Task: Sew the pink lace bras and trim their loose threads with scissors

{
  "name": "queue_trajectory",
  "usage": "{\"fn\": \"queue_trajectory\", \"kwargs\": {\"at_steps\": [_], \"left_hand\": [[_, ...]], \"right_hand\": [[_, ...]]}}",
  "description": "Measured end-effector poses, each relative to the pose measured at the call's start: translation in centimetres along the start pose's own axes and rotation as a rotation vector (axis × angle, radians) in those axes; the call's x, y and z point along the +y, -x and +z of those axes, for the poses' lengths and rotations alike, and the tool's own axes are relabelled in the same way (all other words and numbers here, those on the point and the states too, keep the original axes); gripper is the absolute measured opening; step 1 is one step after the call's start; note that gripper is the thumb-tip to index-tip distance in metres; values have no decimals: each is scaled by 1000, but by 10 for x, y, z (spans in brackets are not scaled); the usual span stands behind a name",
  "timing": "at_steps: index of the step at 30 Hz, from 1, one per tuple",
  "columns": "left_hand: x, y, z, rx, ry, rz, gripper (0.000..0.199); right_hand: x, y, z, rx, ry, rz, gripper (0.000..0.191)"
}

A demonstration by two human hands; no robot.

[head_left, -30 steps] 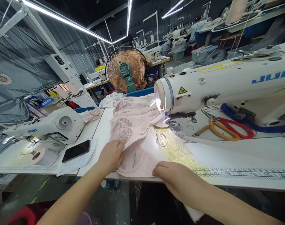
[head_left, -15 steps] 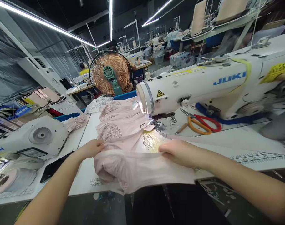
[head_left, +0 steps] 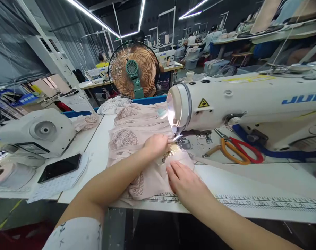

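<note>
A pale pink bra (head_left: 155, 178) with lace parts lies under the head of a white sewing machine (head_left: 207, 97). Close to the lit needle area, my left hand (head_left: 155, 145) is closed on an edge of the bra. My right hand (head_left: 186, 182) rests on the fabric just in front of the needle plate, fingers stretched out and pressing it down. More pink lace pieces (head_left: 124, 139) are spread on the table behind my left wrist. Part of the bra is hidden beneath my left forearm.
Orange-and-red-handled scissors (head_left: 238, 149) lie right of the needle. A phone (head_left: 60, 168) sits on paper at the left, near a second sewing machine (head_left: 48, 130). A measuring tape (head_left: 241, 201) runs along the table's front edge. A large fan (head_left: 133, 69) stands behind.
My left hand has moved right, up to the needle. My right hand went from pinching the bra to lying on it. The bra, earlier stretched over the front edge, now lies flatter. The view shifted.
</note>
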State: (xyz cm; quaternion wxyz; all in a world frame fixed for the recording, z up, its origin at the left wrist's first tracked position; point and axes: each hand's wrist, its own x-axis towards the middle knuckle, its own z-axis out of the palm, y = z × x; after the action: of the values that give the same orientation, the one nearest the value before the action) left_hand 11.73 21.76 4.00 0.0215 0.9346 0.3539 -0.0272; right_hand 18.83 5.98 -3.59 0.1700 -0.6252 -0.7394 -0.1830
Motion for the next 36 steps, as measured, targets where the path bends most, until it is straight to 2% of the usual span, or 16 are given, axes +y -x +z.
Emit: {"fn": "queue_trajectory", "kwargs": {"at_steps": [4, 6, 8, 9, 11, 13, 15, 18, 20, 25, 36], "left_hand": [[-7, -31, -2, -12, 15, -143, 39], [-9, -34, -10, -4, 15, -183, 35], [-8, -26, -18, 20, 5, -177, 31], [-6, -19, -21, 20, -2, -138, 28], [-3, -2, -21, -14, 6, 60, 25], [-3, 14, -14, -57, 53, 326, 27], [-5, 24, -3, -75, 106, 475, 34], [-10, 27, 13, -94, 135, 451, 47], [-11, 25, 18, -97, 138, 444, 48], [-9, 20, 18, -48, 123, 466, 42], [-8, 15, 15, -33, 79, 475, 40]], "right_hand": [[17, -14, 9, -32, -105, -155, 35], [29, -24, 8, -64, -160, -218, 36], [40, -33, 6, -94, -212, -260, 36], [45, -36, 4, -107, -238, -276, 35], [52, -41, 2, -132, -285, -297, 31], [56, -43, 1, -149, -318, -298, 25], [57, -43, 0, -153, -331, -289, 17], [56, -34, -4, -145, -333, -283, 19], [57, -24, -8, -118, -322, -289, 26], [64, -1, -12, 1, -234, -313, 33], [68, 8, -7, 42, -135, -318, 39]]}}
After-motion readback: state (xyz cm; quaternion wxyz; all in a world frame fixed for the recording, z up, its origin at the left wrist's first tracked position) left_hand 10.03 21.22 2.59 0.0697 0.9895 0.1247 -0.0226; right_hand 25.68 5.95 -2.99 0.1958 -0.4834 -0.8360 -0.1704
